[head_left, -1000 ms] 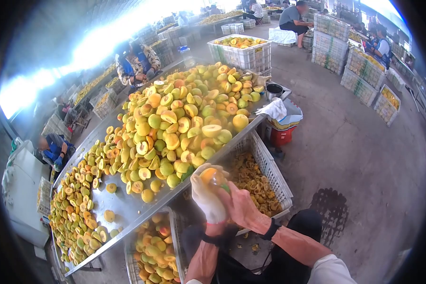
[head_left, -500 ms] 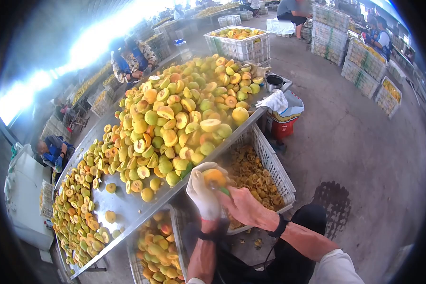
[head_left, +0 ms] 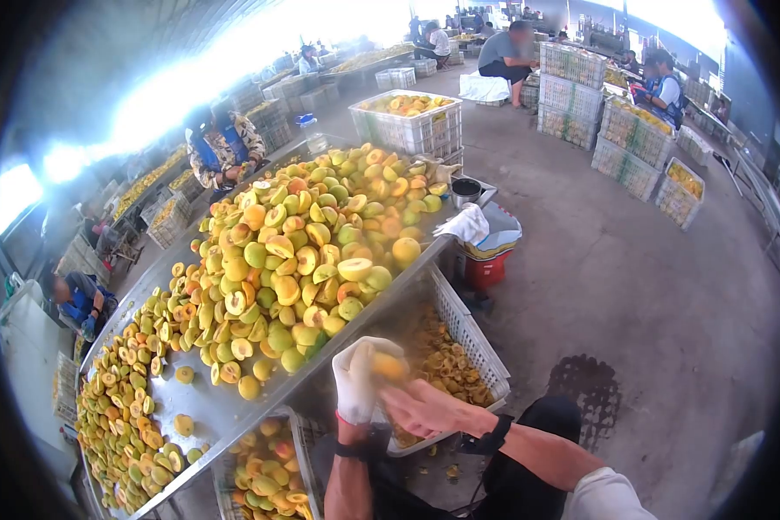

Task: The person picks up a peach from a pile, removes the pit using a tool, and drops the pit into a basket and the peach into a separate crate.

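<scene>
My left hand [head_left: 354, 381], in a white glove, is closed around a yellow-orange peach [head_left: 391, 367] blurred by motion. Bare and with a dark band at the wrist, my right hand [head_left: 425, 407] has its fingers curled against the peach's lower side. What those fingers hold is hidden in this view. Both hands are above the near edge of a white crate [head_left: 477, 338] holding yellow-brown fruit scraps [head_left: 459, 373]. Just beyond them slopes a metal table [head_left: 201, 394] heaped with halved peaches [head_left: 295, 251].
Below the table's edge, a second crate [head_left: 302, 446] holds peaches. A dark cup [head_left: 466, 191] and a white cloth [head_left: 464, 224] are at the table's far right corner, above a red container [head_left: 484, 273]. Other people sit farther off, among stacked crates [head_left: 572, 95].
The view has shifted, so the table and crates appear farther left. Both hands stay together at the peach. A bit of green seen by my right fingers earlier is now out of sight.
</scene>
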### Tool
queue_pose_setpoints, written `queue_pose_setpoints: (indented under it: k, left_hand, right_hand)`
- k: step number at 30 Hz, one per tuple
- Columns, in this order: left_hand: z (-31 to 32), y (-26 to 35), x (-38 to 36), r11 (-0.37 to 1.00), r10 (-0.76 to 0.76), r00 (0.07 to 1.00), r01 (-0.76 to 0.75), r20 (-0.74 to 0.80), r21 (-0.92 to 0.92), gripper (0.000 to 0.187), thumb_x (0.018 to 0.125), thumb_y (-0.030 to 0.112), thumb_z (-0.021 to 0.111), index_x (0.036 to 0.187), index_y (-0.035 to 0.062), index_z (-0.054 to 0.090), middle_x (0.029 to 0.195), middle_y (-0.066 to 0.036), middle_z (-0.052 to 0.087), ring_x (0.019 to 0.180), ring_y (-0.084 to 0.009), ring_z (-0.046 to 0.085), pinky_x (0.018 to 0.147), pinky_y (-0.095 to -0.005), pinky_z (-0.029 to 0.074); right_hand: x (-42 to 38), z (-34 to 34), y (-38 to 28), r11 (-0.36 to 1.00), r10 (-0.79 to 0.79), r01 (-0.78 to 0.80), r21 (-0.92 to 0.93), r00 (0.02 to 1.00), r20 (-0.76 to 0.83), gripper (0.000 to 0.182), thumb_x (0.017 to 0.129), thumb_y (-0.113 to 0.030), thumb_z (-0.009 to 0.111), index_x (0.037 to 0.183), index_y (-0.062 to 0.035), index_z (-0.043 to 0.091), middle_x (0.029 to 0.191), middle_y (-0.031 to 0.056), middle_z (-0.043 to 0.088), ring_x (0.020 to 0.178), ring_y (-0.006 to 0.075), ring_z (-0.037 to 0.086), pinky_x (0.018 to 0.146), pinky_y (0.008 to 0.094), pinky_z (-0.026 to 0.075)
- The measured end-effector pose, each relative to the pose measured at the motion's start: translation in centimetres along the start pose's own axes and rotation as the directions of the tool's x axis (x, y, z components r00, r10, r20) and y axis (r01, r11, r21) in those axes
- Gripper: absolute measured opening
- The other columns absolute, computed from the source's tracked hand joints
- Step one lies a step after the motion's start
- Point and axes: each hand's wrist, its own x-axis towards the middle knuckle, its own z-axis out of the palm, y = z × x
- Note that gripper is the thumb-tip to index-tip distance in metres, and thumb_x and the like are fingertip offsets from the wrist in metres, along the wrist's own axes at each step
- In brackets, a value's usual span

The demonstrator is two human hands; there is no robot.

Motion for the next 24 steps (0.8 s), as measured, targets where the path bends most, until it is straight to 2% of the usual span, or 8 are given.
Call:
queue_pose_setpoints:
  k: [2, 6, 8, 12, 17, 20, 22, 24]
  left_hand:
    - [0.2, 0.0, 0.1, 0.998, -0.009, 1.0, 0.011, 0.023, -0.062, 0.044, 0.109, 0.03, 0.046, 0.097, -0.0051, 0.07, 0.082, -0.01, 0.071, 0.072, -0.0161, 0.067, 0.066, -0.0281, 0.053]
    - [0.8, -1.2, 0.6, 0.979, -0.076, 0.997, 0.069, -0.029, -0.193, 0.053, 0.11, 0.041, 0.044, 0.099, -0.0037, 0.071, 0.081, -0.01, 0.07, 0.07, -0.0168, 0.067, 0.065, -0.0278, 0.053]
    - [1.2, -2.3, 0.9, 0.946, -0.144, 0.986, 0.113, -0.082, -0.304, 0.057, 0.11, 0.045, 0.043, 0.1, -0.0033, 0.071, 0.081, -0.01, 0.07, 0.069, -0.0174, 0.066, 0.064, -0.0279, 0.054]
    - [2.1, -2.4, 1.4, 0.854, -0.338, 0.934, 0.254, -0.113, -0.454, 0.067, 0.107, 0.059, 0.041, 0.108, -0.0014, 0.069, 0.081, -0.01, 0.07, 0.069, -0.0184, 0.065, 0.064, -0.0295, 0.054]
    - [-1.0, -5.9, 2.6, 0.776, -0.407, 0.872, 0.172, -0.273, -0.607, 0.069, 0.104, 0.067, 0.04, 0.107, 0.0031, 0.066, 0.086, -0.009, 0.07, 0.07, -0.02, 0.066, 0.066, -0.0323, 0.055]
    - [-1.5, -2.1, 2.8, 0.817, -0.247, 0.841, -0.085, -0.481, -0.57, 0.062, 0.105, 0.064, 0.043, 0.112, 0.0058, 0.063, 0.096, -0.009, 0.069, 0.074, -0.0211, 0.066, 0.065, -0.0321, 0.055]
    - [-2.4, 0.4, 1.6, 0.958, -0.048, 0.822, -0.122, -0.568, -0.258, 0.058, 0.106, 0.06, 0.044, 0.116, 0.0056, 0.062, 0.1, -0.009, 0.069, 0.077, -0.0208, 0.066, 0.066, -0.0327, 0.055]
    - [-2.6, 3.8, -0.6, 0.98, 0.045, 0.773, -0.159, -0.633, -0.124, 0.058, 0.106, 0.058, 0.045, 0.121, 0.0044, 0.061, 0.103, -0.01, 0.068, 0.082, -0.0208, 0.067, 0.068, -0.0329, 0.056]
  right_hand:
    - [0.3, -0.5, 0.8, 0.989, 0.026, -0.041, 0.143, 0.994, 0.104, 0.058, 0.11, -0.053, 0.042, 0.067, -0.0146, 0.044, 0.059, -0.0075, 0.037, 0.047, 0.0034, 0.028, 0.041, 0.0236, 0.019]
    - [0.7, 0.0, 1.1, 0.981, 0.023, -0.047, 0.19, 0.992, 0.126, 0.054, 0.11, -0.049, 0.044, 0.07, -0.0128, 0.048, 0.059, -0.0067, 0.038, 0.046, 0.0053, 0.032, 0.041, 0.0249, 0.022]
    - [1.3, 1.2, 1.4, 0.978, -0.204, 0.208, 0.002, 0.963, -0.176, 0.048, 0.11, -0.043, 0.046, 0.073, -0.0125, 0.049, 0.059, -0.0074, 0.039, 0.046, 0.0049, 0.033, 0.041, 0.0246, 0.023]
    - [2.8, 0.5, 3.5, 0.982, -0.182, 0.187, -0.004, 0.948, -0.263, 0.051, 0.109, -0.043, 0.05, 0.079, -0.0026, 0.058, 0.056, -0.0001, 0.048, 0.051, 0.0132, 0.05, 0.05, 0.0341, 0.04]
    - [2.3, 0.2, 5.7, 0.609, -0.714, 0.432, -0.665, 0.665, -0.221, 0.045, 0.107, -0.038, 0.052, 0.089, 0.002, 0.062, 0.066, 0.0172, 0.065, 0.059, 0.0341, 0.066, 0.055, 0.0447, 0.047]
    - [0.6, -1.7, 5.5, 0.536, -0.684, 0.326, -0.779, 0.709, -0.173, 0.032, 0.104, -0.033, 0.057, 0.106, -0.0017, 0.062, 0.076, 0.0227, 0.068, 0.069, 0.0377, 0.07, 0.058, 0.0439, 0.052]
    - [0.7, -3.9, 5.0, 0.309, -0.474, 0.011, -0.951, 0.869, -0.144, 0.033, 0.102, -0.035, 0.06, 0.101, -0.0023, 0.062, 0.072, 0.0205, 0.068, 0.067, 0.0371, 0.071, 0.057, 0.0459, 0.053]
    - [2.7, -7.8, 10.3, 0.133, -0.565, -0.08, -0.988, 0.813, -0.141, 0.034, 0.1, -0.037, 0.062, 0.095, -0.0039, 0.061, 0.067, 0.0205, 0.066, 0.065, 0.0382, 0.071, 0.056, 0.0481, 0.053]
